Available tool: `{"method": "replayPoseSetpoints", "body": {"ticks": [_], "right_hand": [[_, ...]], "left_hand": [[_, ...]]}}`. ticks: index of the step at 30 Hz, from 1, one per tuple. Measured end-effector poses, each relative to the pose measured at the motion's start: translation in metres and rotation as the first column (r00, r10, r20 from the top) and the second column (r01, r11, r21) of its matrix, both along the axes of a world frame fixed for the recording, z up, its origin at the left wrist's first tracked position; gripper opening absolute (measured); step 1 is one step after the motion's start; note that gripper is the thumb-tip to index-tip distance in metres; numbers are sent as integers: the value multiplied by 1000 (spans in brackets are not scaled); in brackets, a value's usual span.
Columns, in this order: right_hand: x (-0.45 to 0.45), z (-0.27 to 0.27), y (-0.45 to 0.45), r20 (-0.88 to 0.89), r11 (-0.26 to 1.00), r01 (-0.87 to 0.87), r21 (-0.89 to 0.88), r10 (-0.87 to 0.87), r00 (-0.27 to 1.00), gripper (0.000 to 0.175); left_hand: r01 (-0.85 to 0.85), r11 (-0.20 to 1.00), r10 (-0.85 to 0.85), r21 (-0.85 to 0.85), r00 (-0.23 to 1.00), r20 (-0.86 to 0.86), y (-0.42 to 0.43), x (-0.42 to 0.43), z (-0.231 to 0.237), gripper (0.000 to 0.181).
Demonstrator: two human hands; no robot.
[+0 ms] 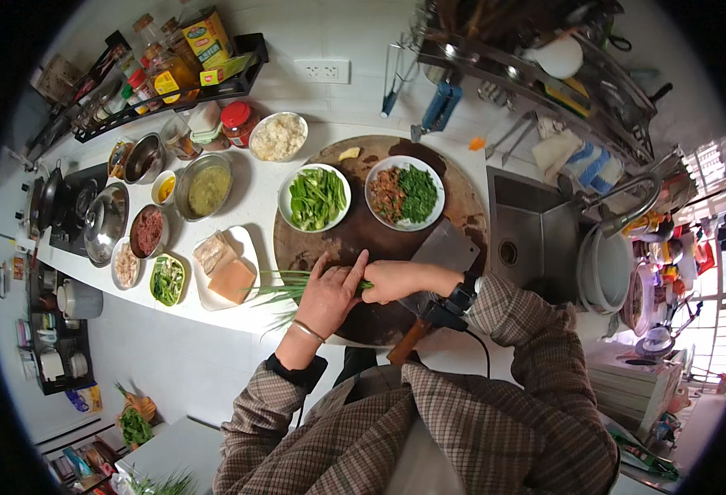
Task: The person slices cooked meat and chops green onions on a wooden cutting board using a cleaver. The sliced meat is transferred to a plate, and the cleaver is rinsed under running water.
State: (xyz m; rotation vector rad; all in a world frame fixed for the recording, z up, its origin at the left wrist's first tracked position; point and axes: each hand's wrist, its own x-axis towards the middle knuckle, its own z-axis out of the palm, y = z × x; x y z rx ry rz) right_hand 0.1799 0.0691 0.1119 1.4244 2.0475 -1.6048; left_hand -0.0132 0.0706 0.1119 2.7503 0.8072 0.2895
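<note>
A bunch of thin green stalks, probably scallions or chives (pixel 285 288), lies over the near left edge of a round wooden chopping board (pixel 363 244). My left hand (pixel 332 291) rests on the bunch, fingers spread forward. At its right end, my right hand (pixel 391 281) grips the bunch with closed fingers. A cleaver's steel blade (pixel 443 250) lies partly under my right wrist, its wooden handle (pixel 409 342) toward me. Farther back on the board stand a bowl of cut green peppers (pixel 315 198), a bowl of chopped meat and greens (pixel 405 193) and a small yellow piece (pixel 350 153).
Left of the board are a white plate (pixel 251 247) with two blocks of food, a metal bowl of greenish liquid (pixel 205 187) and several smaller bowls. A sink (pixel 524 235) adjoins the right side. A red-lidded jar (pixel 238 124) and rice bowl (pixel 279 137) stand behind.
</note>
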Motion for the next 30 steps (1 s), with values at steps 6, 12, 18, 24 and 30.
{"method": "replayPoseSetpoints", "body": {"ticks": [6, 12, 18, 24, 30], "right_hand": [[53, -6, -57, -321, 841, 501, 203, -426, 846, 41], [76, 109, -136, -811, 495, 846, -195, -566, 144, 25], [30, 231, -163, -930, 522, 794, -311, -337, -143, 27], [-18, 251, -153, -999, 365, 930, -37, -50, -20, 30], [-42, 173, -191, -881, 210, 978, 10, -461, 108, 33]], "left_hand": [[-218, 974, 218, -55, 976, -10, -37, 10, -60, 59], [-511, 850, 519, 127, 854, -34, -49, 22, -84, 50], [-491, 871, 490, 5, 871, 44, -51, 20, -85, 54], [-355, 931, 357, 84, 934, -16, -41, 27, -72, 60], [-232, 972, 234, -36, 966, 113, -32, 16, -63, 78]]}}
